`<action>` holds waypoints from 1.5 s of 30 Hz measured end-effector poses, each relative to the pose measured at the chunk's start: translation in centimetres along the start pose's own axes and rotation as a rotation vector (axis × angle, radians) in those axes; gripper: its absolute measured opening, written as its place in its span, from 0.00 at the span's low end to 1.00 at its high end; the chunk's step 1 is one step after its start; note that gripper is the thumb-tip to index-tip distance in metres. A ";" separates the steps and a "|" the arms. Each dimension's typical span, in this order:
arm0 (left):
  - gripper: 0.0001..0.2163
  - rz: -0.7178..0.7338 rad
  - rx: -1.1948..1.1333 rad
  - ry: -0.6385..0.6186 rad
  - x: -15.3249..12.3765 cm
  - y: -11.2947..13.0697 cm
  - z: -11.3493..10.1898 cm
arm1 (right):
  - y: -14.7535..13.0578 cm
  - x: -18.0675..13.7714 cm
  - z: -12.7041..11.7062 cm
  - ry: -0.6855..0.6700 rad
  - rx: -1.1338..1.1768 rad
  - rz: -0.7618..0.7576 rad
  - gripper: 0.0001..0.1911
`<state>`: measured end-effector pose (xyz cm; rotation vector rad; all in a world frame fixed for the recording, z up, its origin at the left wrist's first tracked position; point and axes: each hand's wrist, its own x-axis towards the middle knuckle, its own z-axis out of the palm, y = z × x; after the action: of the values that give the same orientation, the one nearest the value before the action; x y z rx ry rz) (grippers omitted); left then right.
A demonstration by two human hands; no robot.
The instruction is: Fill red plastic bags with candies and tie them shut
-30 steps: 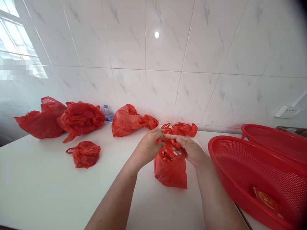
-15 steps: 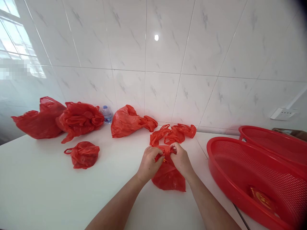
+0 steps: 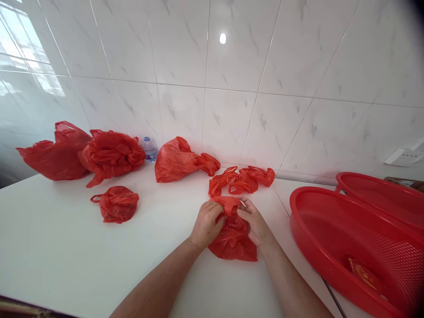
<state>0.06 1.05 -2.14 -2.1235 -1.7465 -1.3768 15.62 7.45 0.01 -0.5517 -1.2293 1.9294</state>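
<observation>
A red plastic bag point(image 3: 233, 245) lies on the white table between my two hands, its bottom towards me. My left hand point(image 3: 208, 224) is closed on the left side of the bag's bunched top, fingers curled over the film. On the other side my right hand point(image 3: 255, 221) pinches the bag's top edge between thumb and fingers. What is inside the bag cannot be made out. Just behind it lie crumpled red bags point(image 3: 245, 181), near the wall.
Red perforated baskets point(image 3: 300, 198) stand at the right; the nearer one has a red and gold packet point(image 3: 364, 271) in it. A small knotted red bag point(image 3: 119, 204) sits left. Along the wall are full red bags point(image 3: 62, 159) and a water bottle point(image 3: 149, 151). A socket point(image 3: 402, 157) is on the tiles.
The top of the bag has been spread from a twisted bunch into a looser flap. My right hand has turned and shifted slightly right. The camera view has tilted a little downward.
</observation>
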 end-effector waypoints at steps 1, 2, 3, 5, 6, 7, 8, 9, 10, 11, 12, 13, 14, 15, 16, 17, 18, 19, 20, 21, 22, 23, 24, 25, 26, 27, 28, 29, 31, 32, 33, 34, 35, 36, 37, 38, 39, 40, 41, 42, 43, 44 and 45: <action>0.06 -0.004 0.003 -0.004 0.0 0.0 0.0 | 0.0 -0.1 0.2 -0.019 0.002 0.003 0.25; 0.06 -0.002 0.000 -0.004 -0.1 0.0 0.1 | -0.1 -0.1 0.3 -0.031 0.001 0.007 0.25; 0.06 0.008 -0.010 0.004 0.0 0.0 0.0 | -0.2 -0.1 0.4 -0.034 0.000 0.008 0.25; 0.06 0.037 -0.035 0.040 0.0 0.0 -0.3 | -0.4 -0.1 0.2 -0.012 0.002 0.000 0.25; 0.06 0.046 -0.039 0.064 0.1 -0.1 -0.5 | -0.6 0.0 -0.2 0.015 0.008 -0.016 0.24; 0.06 0.046 -0.035 0.093 0.2 -0.4 -0.9 | -0.8 0.1 -0.7 0.056 0.012 -0.040 0.23; 0.06 0.035 -0.021 0.125 0.3 -0.7 -1.3 | -1.0 0.2 -1.3 0.111 0.011 -0.071 0.22; 0.05 0.016 0.002 0.161 0.5 -1.2 -1.7 | -1.3 0.3 -2.1 0.177 -0.003 -0.106 0.21; 0.05 -0.007 0.028 0.197 0.6 -1.8 -2.2 | -1.4 0.4 -2.9 0.253 -0.031 -0.138 0.20; 0.05 -0.032 0.056 0.232 0.7 -2.4 -2.6 | -1.5 0.6 -3.8 0.338 -0.072 -0.160 0.19; 0.05 -0.056 0.081 0.263 0.8 -3.0 -3.0 | -1.6 0.7 -4.6 0.419 -0.120 -0.169 0.18; 0.05 -0.082 0.102 0.289 0.8 -3.6 -3.2 | -1.5 0.8 -5.3 0.489 -0.166 -0.164 0.18; 0.04 -0.112 0.113 0.306 0.8 -4.2 -3.4 | -1.2 1.0 -5.9 0.541 -0.203 -0.151 0.17; 0.04 -0.146 0.112 0.315 0.8 -4.6 -3.5 | -0.9 1.1 -6.4 0.576 -0.229 -0.134 0.16; 0.03 -0.187 0.099 0.316 0.7 -4.8 -3.5 | -0.6 1.3 -6.7 0.595 -0.243 -0.119 0.16; 0.03 -0.227 0.075 0.315 0.6 -5.0 -3.5 | -0.2 1.4 -6.9 0.600 -0.252 -0.110 0.15; 0.03 -0.262 0.042 0.311 0.5 -5.0 -3.4 | 0.1 1.5 -7.0 0.597 -0.256 -0.106 0.15; 0.03 -0.286 0.006 0.304 0.4 -5.0 -3.3 | 0.5 1.6 -7.1 0.592 -0.258 -0.106 0.14; 0.04 -0.297 -0.029 0.292 0.4 -4.9 -3.2 | 0.7 1.6 -7.0 0.581 -0.264 -0.109 0.14; 0.06 -0.297 -0.060 0.276 0.3 -4.8 -3.1 | 0.9 1.5 -6.9 0.563 -0.281 -0.115 0.13; 0.09 -0.285 -0.089 0.253 0.2 -4.6 -2.9 | 1.1 1.4 -6.7 0.543 -0.315 -0.123 0.13; 0.13 -0.263 -0.116 0.224 0.1 -4.5 -2.7 | 1.2 1.3 -6.5 0.523 -0.368 -0.130 0.14; 0.18 -0.234 -0.145 0.192 0.0 -4.2 -2.3 | 1.3 1.2 -6.3 0.504 -0.441 -0.135 0.14; 0.24 -0.202 -0.176 0.160 -0.1 -3.9 -2.0 | 1.5 1.2 -6.0 0.481 -0.524 -0.138 0.15; 0.30 -0.171 -0.209 0.123 -0.2 -3.6 -1.5 | 1.8 1.2 -5.7 0.441 -0.611 -0.137 0.15; 0.36 -0.143 -0.240 0.074 -0.4 -3.2 -1.1 | 2.1 1.2 -5.4 0.381 -0.691 -0.136 0.15; 0.42 -0.136 -0.264 0.015 -0.6 -2.7 -0.6 | 2.4 1.3 -5.1 0.301 -0.764 -0.142 0.15; 0.47 -0.140 -0.276 -0.071 -0.8 -2.2 -0.2 | 2.9 1.5 -4.8 0.206 -0.827 -0.151 0.13; 0.50 -0.179 -0.274 -0.240 -1.0 -1.4 0.5 | 3.7 1.9 -4.4 0.045 -0.902 -0.167 0.11; 0.46 -0.206 -0.262 -0.278 -1.1 -1.2 0.7 | 4.1 2.1 -4.2 0.012 -0.906 -0.161 0.10; 0.37 -0.235 -0.247 -0.288 -1.1 -1.2 0.8 | 4.3 2.2 -4.0 0.008 -0.890 -0.141 0.10; 0.26 -0.264 -0.234 -0.288 -1.1 -1.2 0.8 | 4.4 2.2 -3.9 0.012 -0.865 -0.112 0.11; 0.17 -0.294 -0.224 -0.276 -1.1 -1.4 0.7 | 4.4 2.1 -3.7 0.019 -0.837 -0.080 0.13; 0.11 -0.324 -0.220 -0.253 -1.2 -1.6 0.5 | 4.3 2.0 -3.6 0.024 -0.815 -0.052 0.15; 0.09 -0.354 -0.220 -0.220 -1.3 -1.9 0.1 | 4.2 1.8 -3.5 0.018 -0.807 -0.030 0.18; 0.10 -0.384 -0.225 -0.176 -1.5 -2.2 -0.4 | 4.0 1.6 -3.4 0.012 -0.817 -0.018 0.21; 0.10 -0.414 -0.230 -0.120 -1.7 -2.4 -1.0 | 3.8 1.5 -3.4 0.019 -0.846 -0.010 0.24; 0.11 -0.442 -0.231 -0.063 -2.1 -2.7 -1.8 | 3.7 1.5 -3.4 0.042 -0.888 -0.004 0.26; 0.11 -0.465 -0.223 -0.016 -2.6 -2.9 -2.6 | 3.6 1.5 -3.5 0.071 -0.939 0.001 0.27; 0.10 -0.485 -0.206 0.021 -3.1 -3.2 -3.7 | 3.7 1.5 -3.6 0.095 -0.995 0.000 0.28; 0.10 -0.501 -0.180 0.044 -3.8 -3.4 -4.9 | 3.8 1.6 -3.8 0.113 -1.048 -0.004 0.27; 0.09 -0.515 -0.144 0.056 -4.6 -3.6 -6.3 | 4.0 1.8 -4.0 0.121 -1.100 -0.017 0.26; 0.09 -0.536 -0.111 0.071 -5.4 -3.8 -7.9 | 4.2 1.9 -4.2 0.109 -1.149 -0.040 0.24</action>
<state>-7.36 -6.04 -2.73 -1.6854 -2.3684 -1.6665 15.81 10.34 -5.55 -1.1469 -2.1849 0.9665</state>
